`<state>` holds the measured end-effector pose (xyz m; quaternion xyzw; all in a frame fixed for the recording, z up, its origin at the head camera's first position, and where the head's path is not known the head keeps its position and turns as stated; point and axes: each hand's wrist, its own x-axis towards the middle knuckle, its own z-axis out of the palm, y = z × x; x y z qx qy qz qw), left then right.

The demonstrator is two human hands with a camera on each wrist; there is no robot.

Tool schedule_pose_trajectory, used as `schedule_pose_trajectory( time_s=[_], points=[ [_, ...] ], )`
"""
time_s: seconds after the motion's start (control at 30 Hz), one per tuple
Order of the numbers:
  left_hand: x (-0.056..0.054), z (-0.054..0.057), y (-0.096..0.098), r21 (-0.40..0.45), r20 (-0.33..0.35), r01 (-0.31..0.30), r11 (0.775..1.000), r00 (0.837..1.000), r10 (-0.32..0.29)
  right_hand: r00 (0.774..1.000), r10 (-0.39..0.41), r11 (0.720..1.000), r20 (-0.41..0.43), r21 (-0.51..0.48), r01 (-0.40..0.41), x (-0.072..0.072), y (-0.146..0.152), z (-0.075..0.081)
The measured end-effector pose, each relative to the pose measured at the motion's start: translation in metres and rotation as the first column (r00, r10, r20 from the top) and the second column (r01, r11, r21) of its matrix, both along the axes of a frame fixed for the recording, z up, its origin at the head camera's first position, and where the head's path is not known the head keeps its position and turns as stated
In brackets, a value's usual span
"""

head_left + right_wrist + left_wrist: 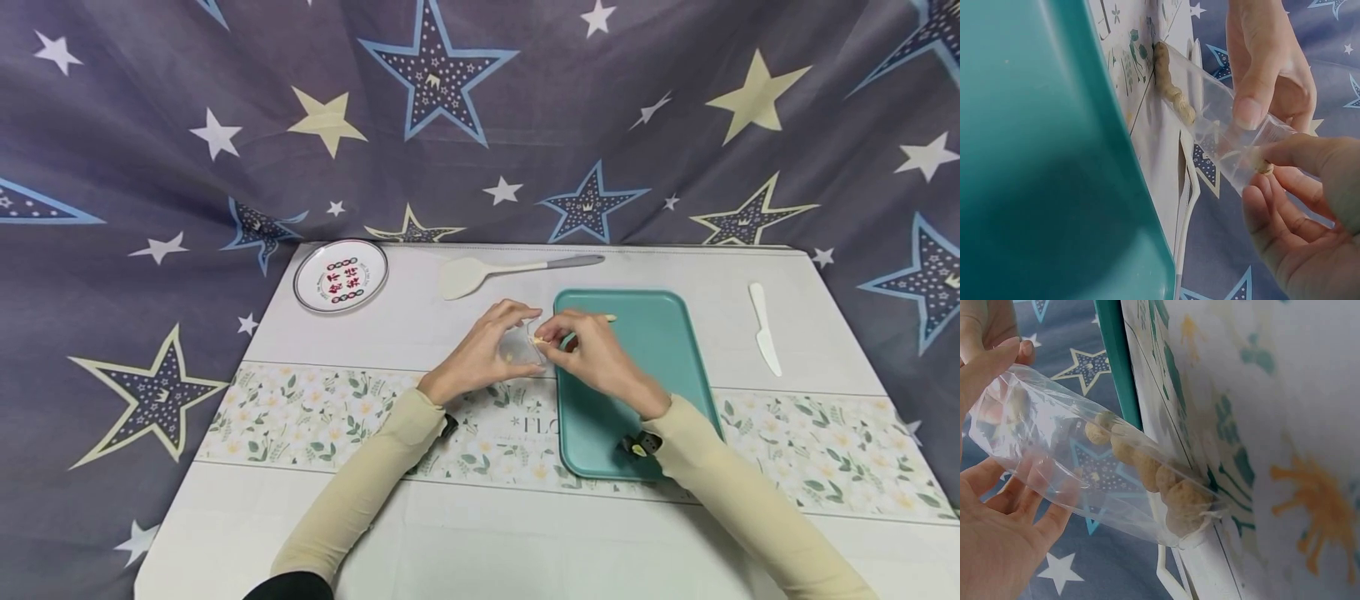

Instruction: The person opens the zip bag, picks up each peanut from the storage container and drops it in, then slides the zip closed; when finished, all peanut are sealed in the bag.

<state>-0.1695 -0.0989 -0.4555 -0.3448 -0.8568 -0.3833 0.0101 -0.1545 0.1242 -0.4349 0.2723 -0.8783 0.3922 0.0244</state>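
My left hand [480,357] holds a clear plastic bag [1054,425] between its thumb and fingers, beside the tray's left edge. Several peanuts [1144,469] in their shells lie along the lower end of the bag, close to the tabletop. The bag slants, with its upper end near both hands. My right hand [592,354] is at that upper end, over the tray's left side. Its thumb and fingers pinch one peanut [1264,167], mostly hidden by the fingers.
A teal tray [637,442] lies under the right hand; a small pale-yellow piece [611,317] shows just past that hand. Behind are a white spatula [465,277] with grey handle and a round plate [307,283] with red lettering. A white knife [763,329] lies right.
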Motion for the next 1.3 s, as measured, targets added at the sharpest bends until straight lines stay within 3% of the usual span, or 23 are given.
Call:
schedule_pose_trajectory(
  time_s=[0.33, 0.57, 0.9, 1.3],
  points=[
    [0.001, 0.0, -0.001, 0.01, -0.004, -0.008, 1.0, 1.0, 0.008, 1.0, -0.013, 1.0, 0.004, -0.029, 0.013, -0.002, 0.007, -0.002],
    [0.0, 0.0, -0.002, 0.003, 0.0, -0.012, 1.0, 1.0, 0.012, 0.999, -0.041, 0.999, -0.023, -0.024, 0.041, -0.012, 0.024, -0.011],
    [0.0, 0.0, -0.001, -0.01, -0.001, -0.025, 1.0, 1.0, 0.025, 0.996, -0.088, 0.995, -0.018, 0.042, 0.089, -0.025, 0.053, -0.03],
    [0.0, -0.001, 0.001, -0.011, 0.006, -0.025, 1.0, 1.0, 0.025, 0.991, -0.131, 0.987, 0.037, 0.095, 0.127, -0.036, 0.074, -0.038]
  ],
)
